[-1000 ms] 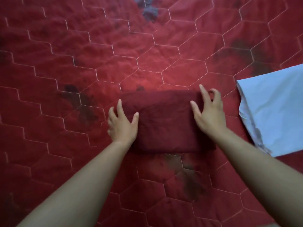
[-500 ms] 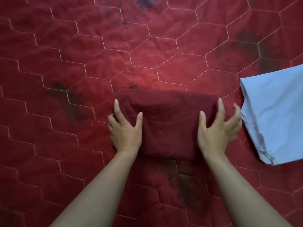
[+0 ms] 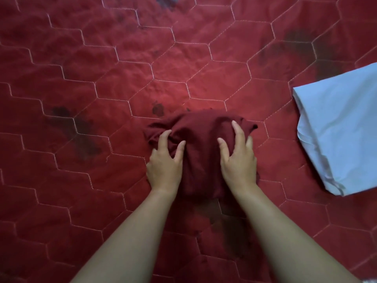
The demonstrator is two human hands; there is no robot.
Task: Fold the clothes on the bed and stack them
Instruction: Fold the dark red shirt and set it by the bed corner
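A dark red folded garment (image 3: 201, 144) lies bunched into a compact bundle on the red quilted bed cover (image 3: 102, 78), in the middle of the view. My left hand (image 3: 165, 162) grips its left end, fingers curled into the cloth. My right hand (image 3: 237, 158) grips its right end, thumb on top and fingers wrapped round the side. The bundle's ends are pushed in toward each other and the cloth bulges between my hands.
A light blue folded garment (image 3: 344, 127) lies to the right on the bed cover, partly cut off by the frame edge. A bit of grey-blue cloth (image 3: 166, 2) shows at the top edge. The cover has dark blotches.
The flat dark red rectangle has been squeezed into a narrower bunched bundle. Both hands have moved inward and closed on its ends.
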